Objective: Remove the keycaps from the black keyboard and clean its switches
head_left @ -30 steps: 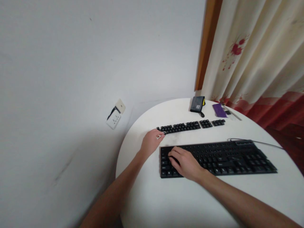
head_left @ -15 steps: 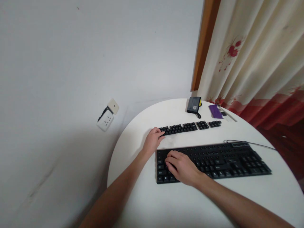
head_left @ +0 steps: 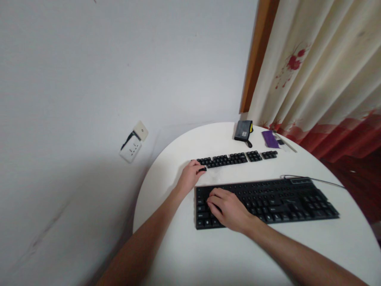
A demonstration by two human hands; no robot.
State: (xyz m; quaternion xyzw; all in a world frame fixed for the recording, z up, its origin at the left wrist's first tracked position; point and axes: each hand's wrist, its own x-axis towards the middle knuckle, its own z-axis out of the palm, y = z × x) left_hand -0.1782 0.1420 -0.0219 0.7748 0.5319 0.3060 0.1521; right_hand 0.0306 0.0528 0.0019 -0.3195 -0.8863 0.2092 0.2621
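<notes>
Now, left hand [head_left: 188, 176]: narrow, thumb and fingers drawn close at the left end of the key row [head_left: 238, 158]. Compared with half a second ago, the fingers no longer reach over the row's end, and a dark cap [head_left: 203, 169] shows along the thumb.
Cap: just nearer the person than the row; cannot tell whether it is pinched or only lies by the thumb.
Meaning: the handling, as judged, centres on a single cap at the row's left end.
Right hand [head_left: 228, 208]: unchanged, over the left part of the keyboard [head_left: 285, 202], fingers bent; cannot tell whether they grip a key beneath.
Keyboard: on the bench [head_left: 238, 258], nearer the person than the row. Long axis runs left to right, right end set slightly farther from the person; the long front edge faces the person.
Cable [head_left: 315, 181]: at the keyboard's far edge, toward the right end, trailing right.
Key row: split into blocks by gaps, long axis roughly parallel to the keyboard, right end slightly farther away.
</notes>
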